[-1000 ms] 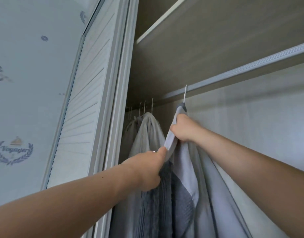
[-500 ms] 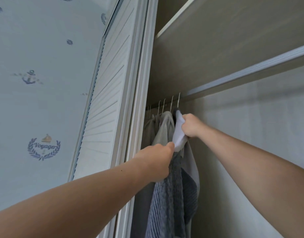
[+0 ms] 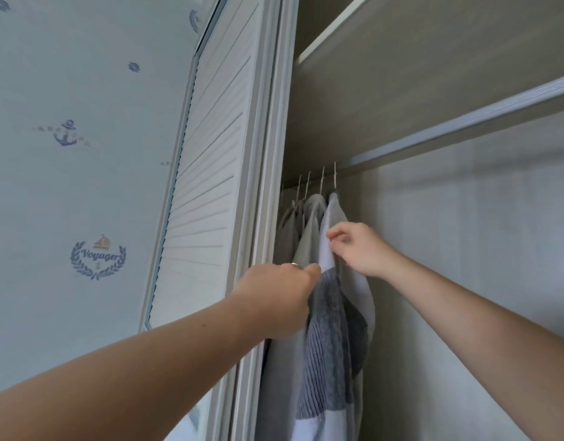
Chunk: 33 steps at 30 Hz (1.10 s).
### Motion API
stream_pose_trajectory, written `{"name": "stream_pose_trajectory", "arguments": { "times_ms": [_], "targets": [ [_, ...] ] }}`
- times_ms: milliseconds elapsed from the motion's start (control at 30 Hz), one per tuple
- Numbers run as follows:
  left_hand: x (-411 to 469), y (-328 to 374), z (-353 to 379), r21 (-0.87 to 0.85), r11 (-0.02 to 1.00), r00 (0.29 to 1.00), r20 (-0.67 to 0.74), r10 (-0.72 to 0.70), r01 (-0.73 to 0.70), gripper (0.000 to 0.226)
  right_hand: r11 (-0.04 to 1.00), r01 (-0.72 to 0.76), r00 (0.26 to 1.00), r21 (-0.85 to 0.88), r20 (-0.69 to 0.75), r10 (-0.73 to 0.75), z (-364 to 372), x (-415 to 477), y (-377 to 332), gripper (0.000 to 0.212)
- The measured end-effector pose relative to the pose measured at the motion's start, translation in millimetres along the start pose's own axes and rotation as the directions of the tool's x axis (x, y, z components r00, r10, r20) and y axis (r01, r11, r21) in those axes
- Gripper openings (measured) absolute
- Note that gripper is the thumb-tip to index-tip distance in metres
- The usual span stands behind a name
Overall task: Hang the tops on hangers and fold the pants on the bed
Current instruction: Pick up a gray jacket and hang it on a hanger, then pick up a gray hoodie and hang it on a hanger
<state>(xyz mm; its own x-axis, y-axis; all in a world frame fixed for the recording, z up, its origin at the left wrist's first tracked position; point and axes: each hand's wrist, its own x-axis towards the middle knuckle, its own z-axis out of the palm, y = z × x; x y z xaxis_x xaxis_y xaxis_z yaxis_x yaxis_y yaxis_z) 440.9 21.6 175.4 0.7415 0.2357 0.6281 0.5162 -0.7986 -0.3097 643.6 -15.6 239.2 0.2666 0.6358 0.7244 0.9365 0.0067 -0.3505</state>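
Wallpaper [image 3: 67, 192] printed with blue nautical motifs, among them an anchor [image 3: 66, 133] and a "Voyager" emblem [image 3: 97, 257], covers the left part of the head view. A white louvered wardrobe door [image 3: 207, 186] stands next to it, seen from below.

The left hand [image 3: 274, 297] reaches up past the door frame. Its fingers are curled and clamp the front edge of the colour-block top [image 3: 328, 345], at the point where the pale upper fabric meets the dark ribbed panel.

This top hangs inside the wardrobe on the rightmost hanger [image 3: 334, 183], whose metal hook sits on the clothes rail [image 3: 465, 122]. Several grey garments [image 3: 309, 237] hang on further hangers just to its left, touching one another.

The right hand [image 3: 360, 249] is at the pale shoulder area of the same top, above the left hand. Its fingers are loosely bent with the tips at the fabric edge; whether they pinch the fabric cannot be determined.

A wooden shelf [image 3: 417, 65] runs above the rail. The pale back panel [image 3: 481, 265] fills the right side.
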Motion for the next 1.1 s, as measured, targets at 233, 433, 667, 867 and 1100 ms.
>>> {"name": "stream_pose_trajectory", "arguments": {
  "times_ms": [233,433,667,867,1100],
  "targets": [
    [-114,-45,-21,0.009,0.992,0.992,0.024,-0.123,0.123,0.048,0.978,0.168,0.969,0.127,0.162,-0.187,32,-109,-82,0.042],
    [-264,-83,-45,-0.012,0.964,0.964,0.033,-0.264,0.264,0.071,0.916,0.395,0.856,0.069,0.335,-0.394,101,-214,-182,0.064],
    [-481,-103,-98,0.119,0.831,0.814,0.167,-0.557,0.544,0.075,0.847,0.508,0.676,0.159,0.536,-0.506,192,-333,-310,0.073],
    [-677,-79,-141,0.294,0.615,0.548,0.284,-0.787,0.732,0.078,0.729,0.607,0.472,0.317,0.594,-0.652,267,-436,-418,0.08],
    [-859,-14,-190,0.428,0.2,0.097,0.25,-0.963,0.881,0.081,0.558,0.597,0.171,0.576,0.588,-0.791,332,-566,-537,0.09]
  ]
}}
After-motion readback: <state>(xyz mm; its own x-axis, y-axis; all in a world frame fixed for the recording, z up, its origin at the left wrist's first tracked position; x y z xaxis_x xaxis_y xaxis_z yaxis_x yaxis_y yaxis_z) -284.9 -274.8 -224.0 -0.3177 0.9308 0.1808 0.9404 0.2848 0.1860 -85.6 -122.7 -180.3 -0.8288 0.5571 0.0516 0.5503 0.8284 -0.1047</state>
